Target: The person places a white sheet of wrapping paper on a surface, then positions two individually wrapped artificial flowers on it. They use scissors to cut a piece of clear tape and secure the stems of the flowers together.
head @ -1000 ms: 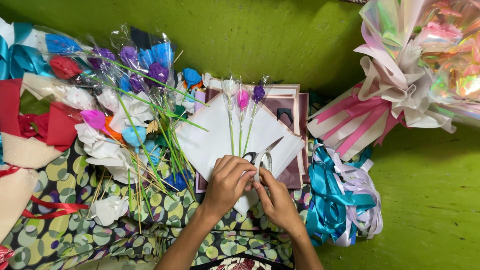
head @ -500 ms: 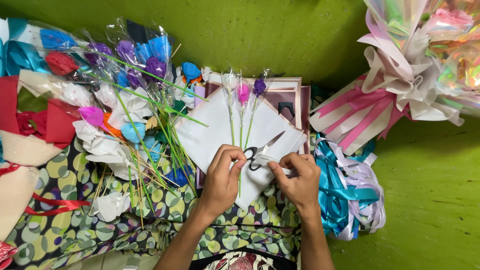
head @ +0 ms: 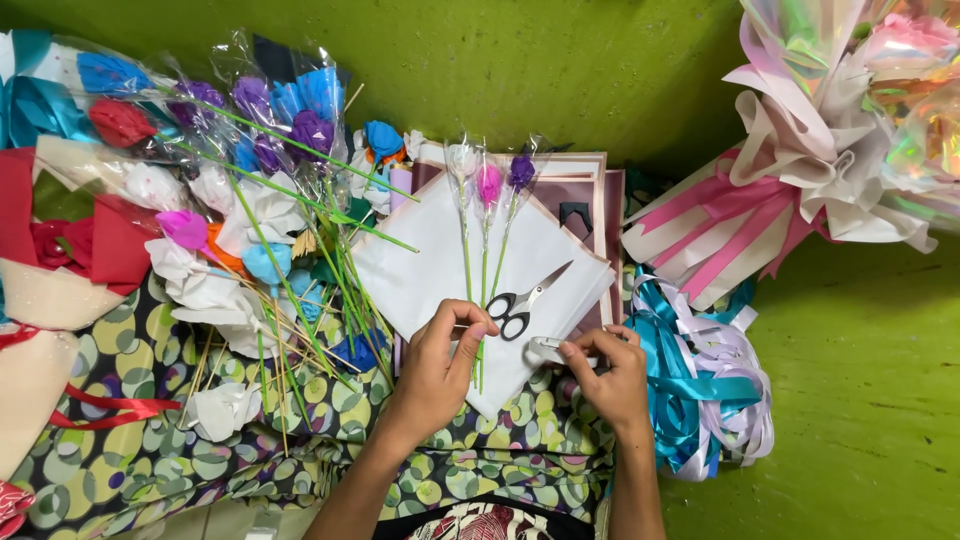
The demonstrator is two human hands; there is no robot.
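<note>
The left hand pinches thin green stems on smooth white paper. The right hand, fingers curled, grips a small clear tape piece right of the black-handled scissors.

1. Three wrapped flowers lay on the paper sheet.
2. Scissors lay on the sheet at 3 o'clock of the stems.
3. Ribbon pile lay at 3 o'clock; flower heap at 9 o'clock.

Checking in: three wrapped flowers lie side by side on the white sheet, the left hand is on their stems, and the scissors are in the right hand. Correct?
Not quite. The scissors lie loose on the white sheet, in neither hand. The right hand pinches a small clear strip, probably tape. The three wrapped flowers and the left hand on their stems are as you say, per the head view.
</note>
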